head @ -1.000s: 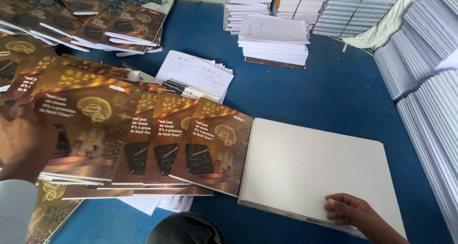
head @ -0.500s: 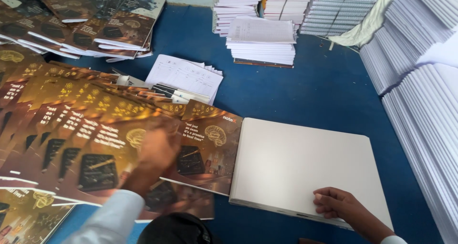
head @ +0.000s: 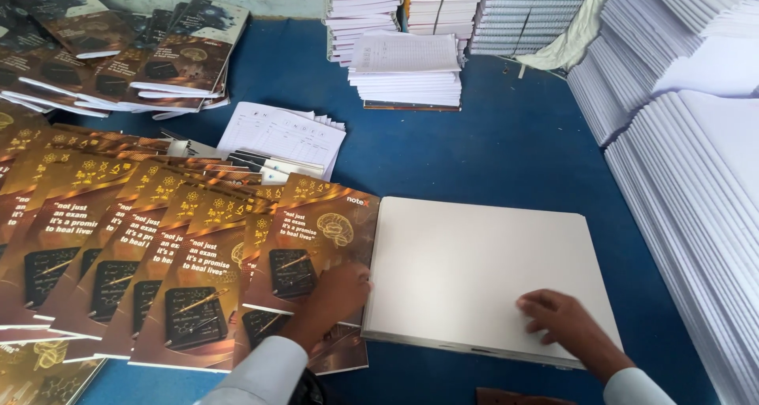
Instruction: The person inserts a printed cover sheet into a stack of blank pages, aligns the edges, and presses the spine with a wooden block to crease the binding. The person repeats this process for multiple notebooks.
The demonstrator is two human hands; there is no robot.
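Note:
My left hand (head: 336, 290) rests with fingers spread lightly on the rightmost brown printed cover (head: 316, 239) in a fanned row of several such covers (head: 118, 239). Beside that cover lies a thick white block of blank pages (head: 474, 263) on the blue table (head: 506, 168). My right hand (head: 565, 322) presses flat on the block's near right corner, fingers curled down onto the paper. Neither hand lifts anything.
More brown covers (head: 158, 65) are stacked at the far left. A small pile of printed sheets (head: 285, 140) lies behind the fan. White page stacks (head: 407, 69) stand at the back, and tall white stacks (head: 696, 152) line the right side.
My left hand swept from the far left across the fanned covers to the rightmost one. The right hand stayed on the white block, shifting slightly along its near edge.

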